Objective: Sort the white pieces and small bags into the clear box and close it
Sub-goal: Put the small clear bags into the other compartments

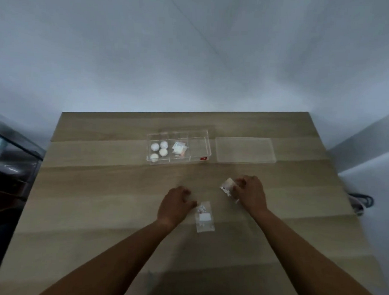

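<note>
A clear box (198,143) stands open at the far middle of the wooden table. Its left compartment holds several round white pieces (159,149), and the middle one holds small bags (179,148). The clear lid (245,150) lies flat just right of the box. My right hand (250,192) is shut on a small clear bag (227,186), lifted a little off the table. My left hand (175,203) rests with curled fingers, its fingertips touching the top of another small bag (204,218) that lies flat on the table.
The table (97,199) has its far edge against a pale wall. A dark chair or bin with a clear cover (8,157) stands off the left side. Dark cables (363,200) lie on the floor to the right.
</note>
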Demonstrator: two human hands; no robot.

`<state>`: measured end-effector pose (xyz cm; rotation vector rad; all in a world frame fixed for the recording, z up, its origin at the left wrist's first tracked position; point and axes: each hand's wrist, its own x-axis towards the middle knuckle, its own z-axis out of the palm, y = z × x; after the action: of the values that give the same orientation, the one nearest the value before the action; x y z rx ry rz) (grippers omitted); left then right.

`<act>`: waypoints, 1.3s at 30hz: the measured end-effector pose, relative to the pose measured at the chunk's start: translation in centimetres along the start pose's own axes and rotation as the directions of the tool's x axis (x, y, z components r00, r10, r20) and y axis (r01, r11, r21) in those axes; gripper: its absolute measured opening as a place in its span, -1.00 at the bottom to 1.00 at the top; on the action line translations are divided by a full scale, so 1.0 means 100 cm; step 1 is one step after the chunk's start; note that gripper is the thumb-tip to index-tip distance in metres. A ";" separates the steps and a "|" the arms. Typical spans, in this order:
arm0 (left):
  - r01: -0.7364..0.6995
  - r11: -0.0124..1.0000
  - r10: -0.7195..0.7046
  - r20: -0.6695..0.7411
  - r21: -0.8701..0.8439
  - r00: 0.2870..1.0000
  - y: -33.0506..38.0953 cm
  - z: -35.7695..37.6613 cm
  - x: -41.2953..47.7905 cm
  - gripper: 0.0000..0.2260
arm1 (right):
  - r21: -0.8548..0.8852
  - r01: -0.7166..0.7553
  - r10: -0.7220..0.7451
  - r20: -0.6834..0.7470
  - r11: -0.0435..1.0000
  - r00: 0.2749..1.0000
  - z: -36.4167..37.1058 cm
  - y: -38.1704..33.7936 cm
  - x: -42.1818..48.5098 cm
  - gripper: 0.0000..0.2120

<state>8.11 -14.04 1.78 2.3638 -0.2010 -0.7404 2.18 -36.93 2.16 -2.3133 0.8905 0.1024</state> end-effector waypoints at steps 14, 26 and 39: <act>-0.019 0.938 0.007 0.036 0.347 0.999 0.022 0.027 -0.022 -0.42 | -0.089 -0.107 0.108 0.012 0.990 0.994 0.008 -0.004 -0.013 -0.65; 0.149 0.987 -0.138 0.160 -0.055 0.977 0.020 0.004 -0.004 -0.57 | 0.192 -0.158 0.150 0.056 0.969 0.987 0.011 0.002 -0.014 -0.84; 0.146 0.870 -0.078 0.161 -0.472 0.984 0.098 -0.076 0.054 -0.75 | 0.516 -0.310 0.272 0.150 0.799 0.951 0.000 0.024 -0.014 -0.87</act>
<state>17.23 -19.34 10.28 1.8597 0.0641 -0.8928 -0.40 -37.53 1.25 -1.6337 1.0778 0.0536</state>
